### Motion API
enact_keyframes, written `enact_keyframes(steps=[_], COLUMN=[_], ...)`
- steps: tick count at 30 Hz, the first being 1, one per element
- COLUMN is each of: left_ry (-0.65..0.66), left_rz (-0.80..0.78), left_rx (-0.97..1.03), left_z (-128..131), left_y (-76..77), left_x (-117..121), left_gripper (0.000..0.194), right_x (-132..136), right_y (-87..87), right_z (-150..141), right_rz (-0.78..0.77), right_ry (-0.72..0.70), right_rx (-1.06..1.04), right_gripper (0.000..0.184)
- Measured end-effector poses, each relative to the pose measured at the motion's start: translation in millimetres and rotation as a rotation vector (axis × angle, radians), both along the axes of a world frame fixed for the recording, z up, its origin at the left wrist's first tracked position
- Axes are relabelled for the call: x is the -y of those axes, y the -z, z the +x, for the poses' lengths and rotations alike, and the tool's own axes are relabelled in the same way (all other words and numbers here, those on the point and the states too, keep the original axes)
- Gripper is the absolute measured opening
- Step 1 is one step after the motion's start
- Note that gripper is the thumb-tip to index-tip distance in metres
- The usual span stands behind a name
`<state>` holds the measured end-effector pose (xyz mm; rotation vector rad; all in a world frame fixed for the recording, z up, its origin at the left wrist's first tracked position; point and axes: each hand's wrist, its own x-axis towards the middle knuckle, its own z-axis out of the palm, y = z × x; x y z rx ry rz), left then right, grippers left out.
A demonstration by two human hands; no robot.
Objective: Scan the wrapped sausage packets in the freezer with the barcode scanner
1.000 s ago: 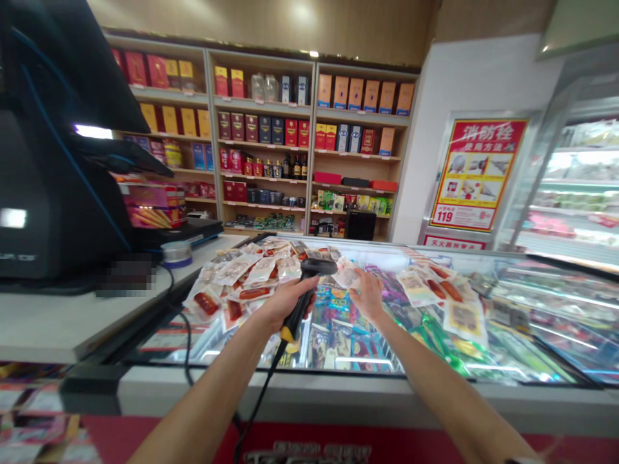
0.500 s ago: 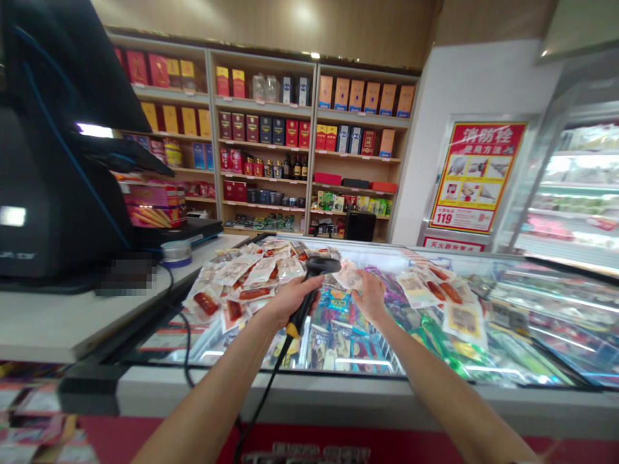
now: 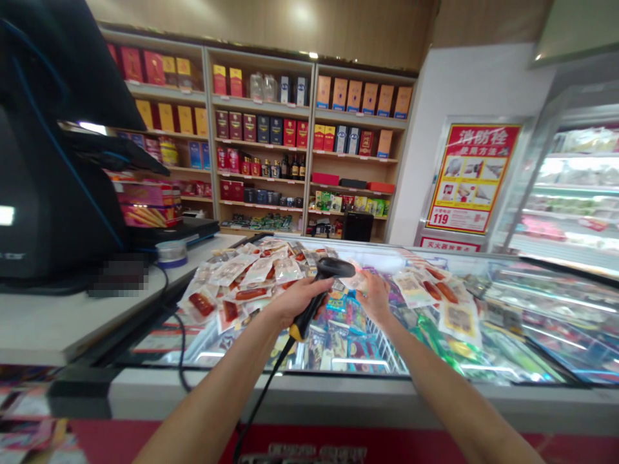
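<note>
My left hand [image 3: 293, 300] is closed round the handle of a black barcode scanner [image 3: 323, 285] with a yellow base and a cable hanging down toward me. The scanner's head points at a small clear snack packet [image 3: 356, 280] that my right hand [image 3: 376, 298] holds by its edge, just right of the scanner. Both hands hover over the glass lid of a chest freezer [image 3: 338, 380]. A heap of similar snack packets [image 3: 242, 283] lies on the glass to the left of my hands, and a few more packets [image 3: 435, 296] lie to the right.
A black checkout terminal [image 3: 43, 167] stands on a white counter [image 3: 53, 322] at the left, with a tape roll [image 3: 171, 253] beside it. Shelves of boxed goods [image 3: 290, 135] line the back wall. A red poster [image 3: 471, 177] and a glass-door cooler [image 3: 575, 187] are at the right.
Both hands, with scanner and packet, have drifted slightly right and up in the picture; the camera has shifted a little. Grips are unchanged.
</note>
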<state>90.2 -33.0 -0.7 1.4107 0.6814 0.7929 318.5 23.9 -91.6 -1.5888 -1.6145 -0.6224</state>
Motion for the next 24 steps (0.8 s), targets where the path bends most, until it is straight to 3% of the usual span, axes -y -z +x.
enact_keyframes(steps=[6,12,14,17,19,21,24], left_ry=[-0.120,-0.209,-0.227,-0.227,-0.219,-0.228,-0.260], left_rz=[-0.010,-0.012,-0.009,-0.002,-0.001,-0.005,-0.021], left_rx=[-0.031,-0.043,-0.029,-0.015,-0.011,-0.013,-0.012], left_z=[-9,-22,-26,-32,-35,-37,-40], left_y=[2.0,12.3,15.2,17.8,18.5,18.4,17.0], left_x=[-5,-13,-15,-15,-14,-12,-7], left_gripper=[0.035,0.038,0.037,0.037,0.037,0.036,0.035], right_x=[3,12,17,20,17,6,-17], right_y=[-1.3,-3.3,-3.8,-7.9,-13.3,-19.2,-24.4], right_z=[12,49,62,67,53,29,-15], right_rz=[-0.129,-0.312,-0.321,-0.216,-0.126,-0.097,-0.285], right_ry=[0.207,0.452,0.528,0.602,0.540,0.372,0.070], right_rx=[-0.045,-0.072,-0.079,-0.050,0.015,0.080,0.076], right_gripper=[0.044,0.044,0.042,0.039,0.040,0.039,0.035])
